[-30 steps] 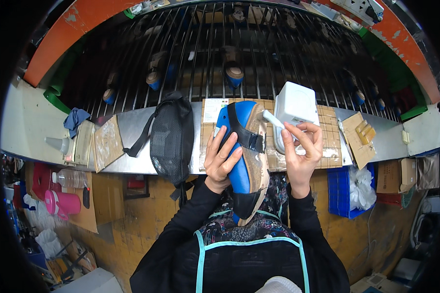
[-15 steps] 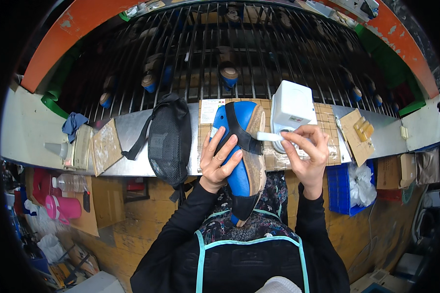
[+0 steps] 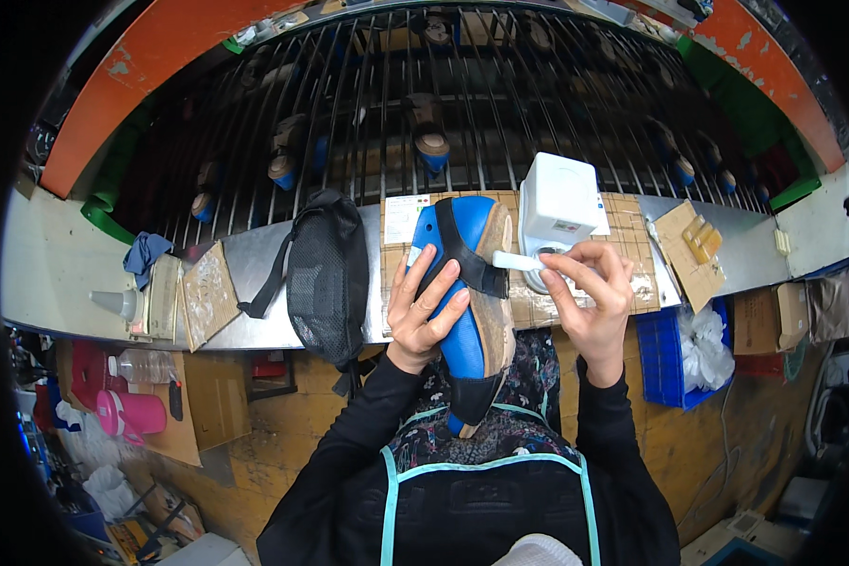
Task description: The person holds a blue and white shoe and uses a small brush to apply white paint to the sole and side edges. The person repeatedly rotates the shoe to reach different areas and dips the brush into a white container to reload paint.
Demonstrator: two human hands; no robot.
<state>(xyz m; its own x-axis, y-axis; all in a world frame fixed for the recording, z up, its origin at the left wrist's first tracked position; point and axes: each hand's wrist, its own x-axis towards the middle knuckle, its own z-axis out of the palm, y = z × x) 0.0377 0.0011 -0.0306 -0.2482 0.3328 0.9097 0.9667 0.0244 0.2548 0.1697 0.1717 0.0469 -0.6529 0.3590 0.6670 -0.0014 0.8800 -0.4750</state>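
Note:
My left hand is wrapped round a blue shoe on a last, with a black strap across it and a cork-brown sole edge turned to the right. The shoe stands tilted in front of me, its lower tip over my apron. Between the thumb and fingertips of my right hand is a white stick-shaped applicator. Its blunt left end is at the black strap by the sole edge; whether it touches cannot be told. Just beyond my right fingers stands a white container with a round base dish.
A cardboard mat lies on the metal bench, with a black mesh bag to its left. Beyond runs a rack of metal bars carrying several shoes. Right of the mat lie yellow blocks; below hangs a blue crate.
Both hands, the shoe and the applicator keep nearly the same pose. The view has shifted slightly, and the shoes on the rack have moved a little to the left.

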